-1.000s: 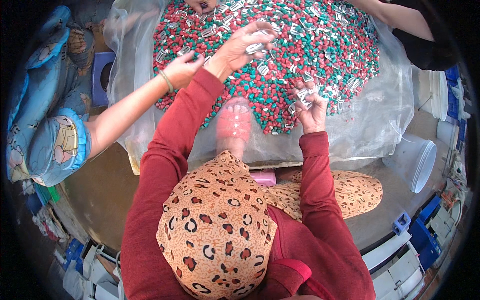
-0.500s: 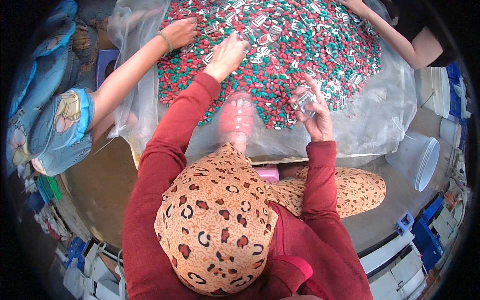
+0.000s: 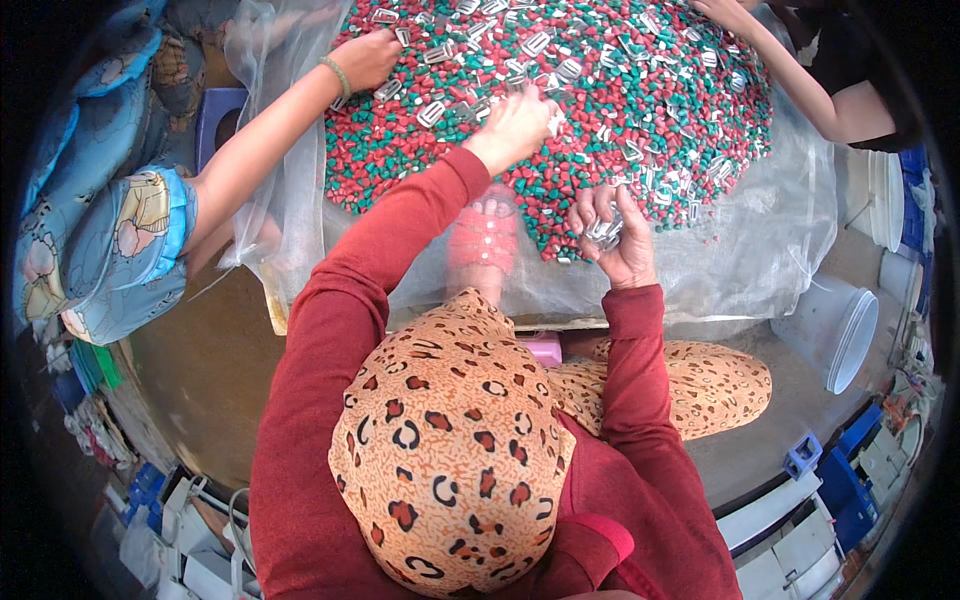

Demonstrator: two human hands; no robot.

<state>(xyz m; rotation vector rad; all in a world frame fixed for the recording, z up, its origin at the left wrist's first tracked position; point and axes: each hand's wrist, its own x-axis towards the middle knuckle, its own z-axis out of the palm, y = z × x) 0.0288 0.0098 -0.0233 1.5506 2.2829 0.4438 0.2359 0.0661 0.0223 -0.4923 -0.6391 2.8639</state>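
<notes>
Red, green and white pebble-like pieces (image 3: 440,150) lie in a wide spread, with clear slotted buckle-like plastic pieces (image 3: 535,44) scattered among them. My left hand (image 3: 512,128) reaches over the middle of the spread, its fingers closed on a small whitish piece (image 3: 555,122) whose exact kind is unclear. At the near right edge of the spread, my right hand (image 3: 630,250) is turned up with fingers curled round several clear plastic pieces (image 3: 604,232).
A translucent sheet (image 3: 720,270) lies under the spread. One co-worker's hand (image 3: 368,60) works at the left, another's hand (image 3: 725,14) at the far right. My sandalled foot (image 3: 482,240) rests at the near edge. Pale buckets (image 3: 850,340) stand at right.
My left hand has moved to the right across the spread. The fingers of my right hand, partly raised before, have curled round the clear pieces. The left co-worker's hand has shifted slightly.
</notes>
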